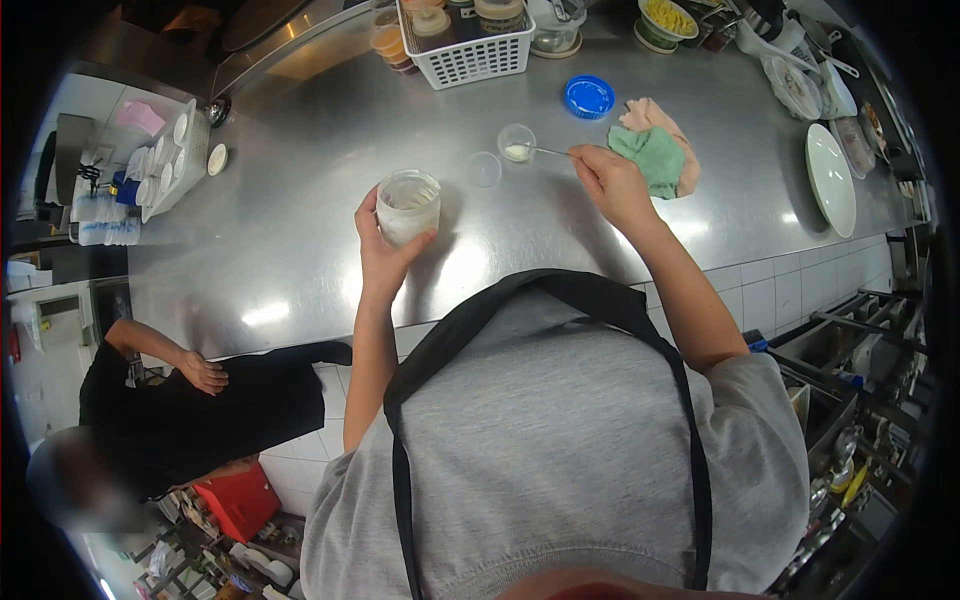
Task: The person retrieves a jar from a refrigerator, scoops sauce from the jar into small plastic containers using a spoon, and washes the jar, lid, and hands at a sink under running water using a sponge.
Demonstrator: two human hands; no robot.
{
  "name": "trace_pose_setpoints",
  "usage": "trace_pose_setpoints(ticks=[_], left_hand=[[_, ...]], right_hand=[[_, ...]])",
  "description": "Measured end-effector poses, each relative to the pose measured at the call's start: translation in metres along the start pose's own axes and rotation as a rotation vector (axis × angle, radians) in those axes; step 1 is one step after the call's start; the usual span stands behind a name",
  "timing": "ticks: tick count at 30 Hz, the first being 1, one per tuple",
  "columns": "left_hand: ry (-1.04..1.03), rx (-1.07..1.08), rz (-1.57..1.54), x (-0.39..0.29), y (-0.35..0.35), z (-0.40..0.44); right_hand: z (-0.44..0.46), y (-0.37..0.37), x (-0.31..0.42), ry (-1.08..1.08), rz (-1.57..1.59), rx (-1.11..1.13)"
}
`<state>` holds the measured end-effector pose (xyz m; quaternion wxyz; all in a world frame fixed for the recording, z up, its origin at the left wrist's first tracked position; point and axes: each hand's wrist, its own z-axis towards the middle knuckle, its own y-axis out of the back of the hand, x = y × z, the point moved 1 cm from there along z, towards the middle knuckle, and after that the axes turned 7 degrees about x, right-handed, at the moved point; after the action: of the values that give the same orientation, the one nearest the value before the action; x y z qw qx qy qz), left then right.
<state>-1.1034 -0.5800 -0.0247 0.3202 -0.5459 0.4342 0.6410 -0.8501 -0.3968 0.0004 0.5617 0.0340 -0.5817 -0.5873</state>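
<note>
My left hand [384,250] is wrapped round a clear jar [409,205] with whitish contents, held over the steel counter. In my right hand [612,183] is a thin metal spoon [553,152], pinched by its handle. The spoon's far end reaches into a small clear cup [517,141], where some white stuff lies. Beside that cup, a clear round lid [484,169] rests flat on the counter. A blue screw lid [589,97] lies farther back. Close to my right hand are a green cloth [652,158] and a peach cloth [688,165], bunched together.
A white basket [470,62] of containers stands at the back of the steel counter [290,200]. To the right are a white oval plate [831,180] and a bowl of yellow food [668,20]. A tray of white cups [176,160] sits left. Another person [220,400] stands at lower left.
</note>
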Motion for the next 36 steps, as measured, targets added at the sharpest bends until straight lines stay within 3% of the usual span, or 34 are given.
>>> trace_pose_setpoints(ticks=[13,19,23,25,27,29,30,33,34,36], left_hand=[[-0.019,0.095,0.045,0.012,-0.006,0.003],[-0.101,0.137,-0.122,0.026,-0.034,0.01],[-0.057,0.159,0.016,0.022,-0.036,0.014],[-0.165,0.313,0.359,0.008,-0.023,0.016],[0.006,0.411,0.163,0.004,0.005,0.024],[0.03,0.382,0.023,-0.018,0.031,0.036],[-0.071,0.269,-0.005,-0.031,0.037,0.04],[-0.231,0.308,0.053,-0.062,0.038,0.044],[-0.258,0.417,-0.074,-0.072,0.025,0.039],[-0.065,0.73,-0.016,-0.077,0.002,0.024]], right_hand=[[0.011,-0.006,-0.011,0.001,-0.1,-0.115],[0.016,-0.015,-0.016,0.001,-0.124,-0.075],[0.02,-0.018,-0.011,-0.017,-0.151,-0.027],[0.02,-0.02,-0.012,0.043,-0.171,-0.027],[0.021,-0.019,-0.012,0.023,-0.196,0.015],[0.023,-0.017,-0.01,0.009,-0.217,0.058],[0.024,-0.015,-0.01,0.021,-0.22,0.067],[0.025,-0.004,-0.012,0.05,-0.238,0.086],[0.026,0.0,-0.014,0.075,-0.25,0.094],[0.023,0.011,-0.019,0.095,-0.293,0.118]])
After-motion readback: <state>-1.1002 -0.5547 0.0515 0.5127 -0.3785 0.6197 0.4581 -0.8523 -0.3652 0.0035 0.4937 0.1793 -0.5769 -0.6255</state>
